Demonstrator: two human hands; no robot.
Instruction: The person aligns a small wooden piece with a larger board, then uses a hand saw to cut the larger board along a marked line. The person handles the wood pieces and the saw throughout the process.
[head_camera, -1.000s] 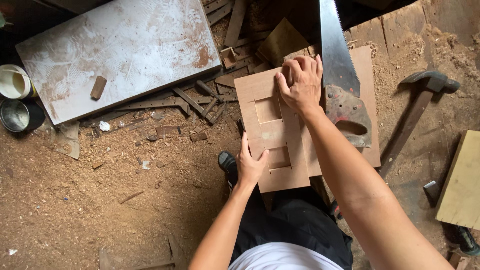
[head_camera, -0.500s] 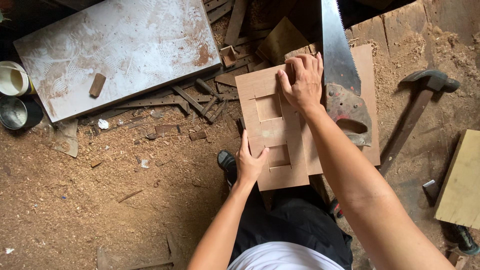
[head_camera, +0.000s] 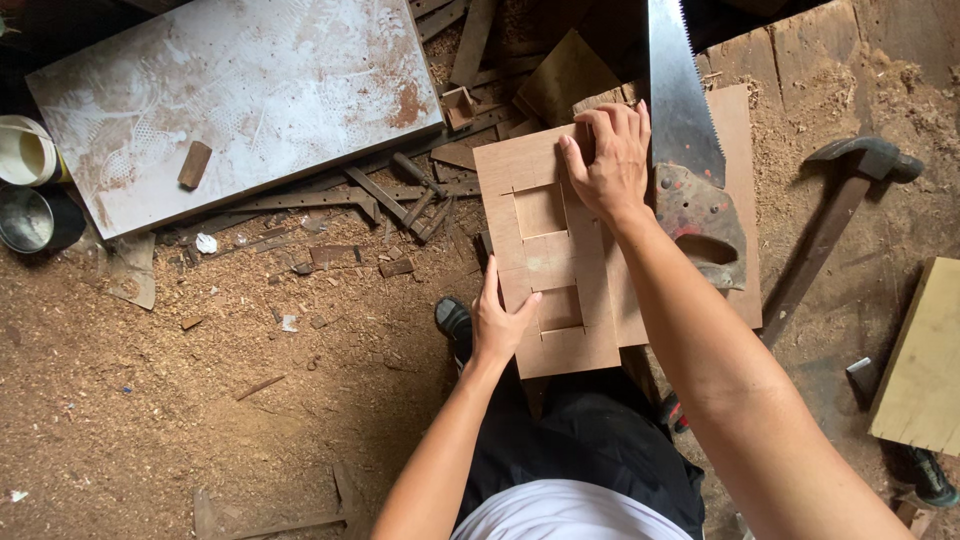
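Plywood, in the form of a flat light-brown panel with two rectangular cut-outs (head_camera: 548, 255), is held across the person's lap, over another brown board (head_camera: 735, 200) on which a steel handsaw with a worn handle (head_camera: 690, 160) lies. The panel's near left edge is pinched by the left hand (head_camera: 497, 325), thumb on the face and fingers curled under. The far edge is pressed by the right hand (head_camera: 607, 160), laid flat with fingers hooked over the top. The panel is judged light and stiff, yet weak at the thin strips around the cut-outs, so the solid outer edges are the better places for a hold. A wooden-handled hammer (head_camera: 835, 215) lies to the right on the sawdust floor (head_camera: 150, 400); a whitish dusty slab (head_camera: 240, 90) and dark wood scraps (head_camera: 380, 200) lie to the left.
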